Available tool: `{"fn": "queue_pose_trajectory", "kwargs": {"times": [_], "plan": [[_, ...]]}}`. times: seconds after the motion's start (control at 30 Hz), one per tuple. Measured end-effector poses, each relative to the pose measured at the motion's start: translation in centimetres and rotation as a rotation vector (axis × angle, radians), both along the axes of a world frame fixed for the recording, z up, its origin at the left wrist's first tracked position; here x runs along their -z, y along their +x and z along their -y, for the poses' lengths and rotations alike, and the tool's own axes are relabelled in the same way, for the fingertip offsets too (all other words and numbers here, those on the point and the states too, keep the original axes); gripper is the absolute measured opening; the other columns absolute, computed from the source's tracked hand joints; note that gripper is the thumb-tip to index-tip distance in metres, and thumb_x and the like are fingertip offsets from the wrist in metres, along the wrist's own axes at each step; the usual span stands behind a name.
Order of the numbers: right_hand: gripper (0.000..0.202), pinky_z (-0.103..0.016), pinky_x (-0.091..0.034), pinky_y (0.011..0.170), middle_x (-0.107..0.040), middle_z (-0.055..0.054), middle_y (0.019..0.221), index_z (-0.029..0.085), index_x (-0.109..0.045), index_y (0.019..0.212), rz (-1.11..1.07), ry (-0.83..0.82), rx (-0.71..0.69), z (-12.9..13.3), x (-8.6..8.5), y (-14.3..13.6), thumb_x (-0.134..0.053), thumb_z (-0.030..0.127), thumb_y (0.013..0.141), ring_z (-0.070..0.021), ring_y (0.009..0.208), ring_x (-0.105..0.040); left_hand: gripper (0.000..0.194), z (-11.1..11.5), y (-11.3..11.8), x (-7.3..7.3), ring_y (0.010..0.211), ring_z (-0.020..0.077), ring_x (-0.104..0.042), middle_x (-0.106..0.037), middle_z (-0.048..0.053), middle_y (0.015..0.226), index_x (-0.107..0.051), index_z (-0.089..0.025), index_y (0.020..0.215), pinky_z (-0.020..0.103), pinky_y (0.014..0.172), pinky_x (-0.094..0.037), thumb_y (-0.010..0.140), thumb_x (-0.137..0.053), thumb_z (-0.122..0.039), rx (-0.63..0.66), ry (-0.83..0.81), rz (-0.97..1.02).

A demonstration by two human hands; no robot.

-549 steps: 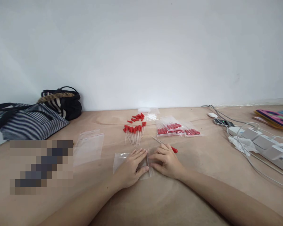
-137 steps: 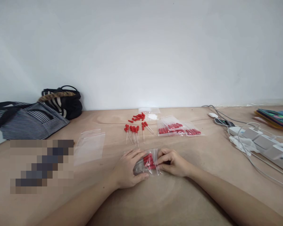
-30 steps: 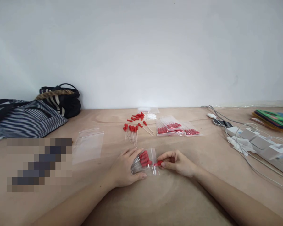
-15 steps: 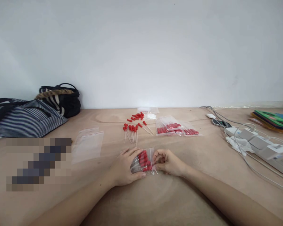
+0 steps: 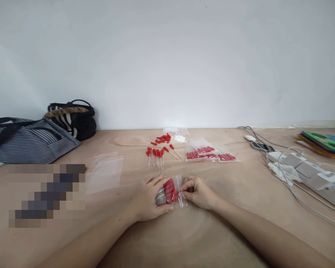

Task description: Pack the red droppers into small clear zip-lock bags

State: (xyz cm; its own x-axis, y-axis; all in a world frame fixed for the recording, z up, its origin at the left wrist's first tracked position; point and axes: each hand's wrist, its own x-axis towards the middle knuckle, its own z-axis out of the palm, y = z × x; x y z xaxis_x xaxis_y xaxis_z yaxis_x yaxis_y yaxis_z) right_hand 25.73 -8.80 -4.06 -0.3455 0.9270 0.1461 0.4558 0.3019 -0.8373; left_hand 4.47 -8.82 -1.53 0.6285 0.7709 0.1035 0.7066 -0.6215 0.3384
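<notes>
A clear zip bag (image 5: 179,181) is seen on the bench (image 5: 167,242), about midway between left and right edges and well apart from the far edge. In it, droppers (image 5: 169,190) are laid with their red bulbs toward the bench's right edge and their thin stems toward its left.

The load is judged to be light: the film should be limp and slippery, the bulbs soft, the stems stiff and perhaps brittle. The film is probably best held flat under gentle pressure, with the mouth taken by its lip, and any dropper taken by its bulb.

The stem end is partly covered by the left hand (image 5: 150,199), which is laid over the bag with fingers extended and thumb spread. The mouth is met from the right by the right hand (image 5: 198,193), its fingers bent and brought close to the thumb; whether film or a bulb is pinched there cannot be told. Loose droppers (image 5: 157,153) are found beyond both hands, nearer the far edge.
</notes>
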Motion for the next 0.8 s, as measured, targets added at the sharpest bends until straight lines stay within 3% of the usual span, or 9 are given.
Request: {"fn": "queue_pose_trajectory", "kwargs": {"times": [0.23, 0.4, 0.5, 0.63, 0.73, 0.8], "plan": [[0.021, -0.021, -0.037, 0.057, -0.051, 0.0, 0.064, 0.02, -0.069, 0.066, 0.072, 0.119, -0.083, 0.9, -0.5, -0.8, -0.054, 0.006, 0.069, -0.0111, 0.064, -0.049, 0.075, 0.0, 0.2, 0.0, 0.122, 0.0315, -0.038, -0.044, 0.014, 0.131, -0.039, -0.015, 0.127, 0.05, 0.102, -0.028, 0.067, -0.064, -0.052, -0.009, -0.005, -0.005], [0.02, -0.022, -0.04, 0.061, -0.053, -0.001, 0.07, 0.019, -0.068, 0.073, 0.078, 0.152, -0.177, 0.2, -1.1, 0.9, -0.052, 0.007, 0.071, -0.0113, 0.067, -0.051, 0.076, 0.0, 0.0, -0.3, 0.122, 0.032, -0.037, -0.046, 0.015, 0.13, -0.039, -0.015, 0.127, 0.052, 0.102, -0.027, 0.066, -0.065, -0.051, 0.028, -0.011, 0.009], [0.021, -0.021, -0.038, 0.054, -0.054, -0.002, 0.075, 0.017, -0.065, 0.08, 0.109, 0.18, -0.107, -0.3, -1.3, 2.9, -0.051, 0.006, 0.069, -0.0095, 0.06, -0.048, 0.075, 0.2, 0.0, -0.8, 0.121, 0.0314, -0.039, -0.048, 0.014, 0.127, -0.04, -0.016, 0.127, 0.051, 0.101, -0.028, 0.066, -0.065, -0.053, 0.161, -0.02, 0.032], [0.028, -0.02, -0.036, 0.051, -0.055, -0.002, 0.077, 0.018, -0.064, 0.087, 0.149, 0.201, -0.114, -0.4, -1.2, 5.2, -0.048, 0.005, 0.068, -0.0087, 0.057, -0.047, 0.068, 0.4, 1.5, -1.4, 0.116, 0.0275, -0.046, -0.052, 0.011, 0.125, -0.044, -0.021, 0.126, 0.045, 0.102, -0.029, 0.07, -0.062, -0.055, 0.459, -0.06, 0.081], [0.023, -0.021, -0.037, 0.053, -0.056, -0.002, 0.071, 0.018, -0.066, 0.081, 0.141, 0.207, -0.103, -0.3, -0.9, 6.4, -0.049, 0.008, 0.07, -0.0106, 0.06, -0.05, 0.056, -0.7, 3.4, -1.6, 0.119, 0.0256, -0.044, -0.054, 0.004, 0.123, -0.05, -0.029, 0.121, 0.041, 0.104, -0.027, 0.072, -0.061, -0.054, 0.642, -0.017, 0.087], [0.018, -0.022, -0.038, 0.054, -0.057, -0.002, 0.071, 0.018, -0.066, 0.079, 0.113, 0.185, -0.079, -0.2, -0.6, 7.1, -0.051, 0.011, 0.071, -0.0112, 0.061, -0.05, 0.043, -2.0, 4.3, -1.6, 0.119, 0.0235, -0.044, -0.052, 0.001, 0.125, -0.053, -0.034, 0.116, 0.039, 0.105, -0.025, 0.077, -0.06, -0.048, 0.682, 0.049, 0.039]]}}
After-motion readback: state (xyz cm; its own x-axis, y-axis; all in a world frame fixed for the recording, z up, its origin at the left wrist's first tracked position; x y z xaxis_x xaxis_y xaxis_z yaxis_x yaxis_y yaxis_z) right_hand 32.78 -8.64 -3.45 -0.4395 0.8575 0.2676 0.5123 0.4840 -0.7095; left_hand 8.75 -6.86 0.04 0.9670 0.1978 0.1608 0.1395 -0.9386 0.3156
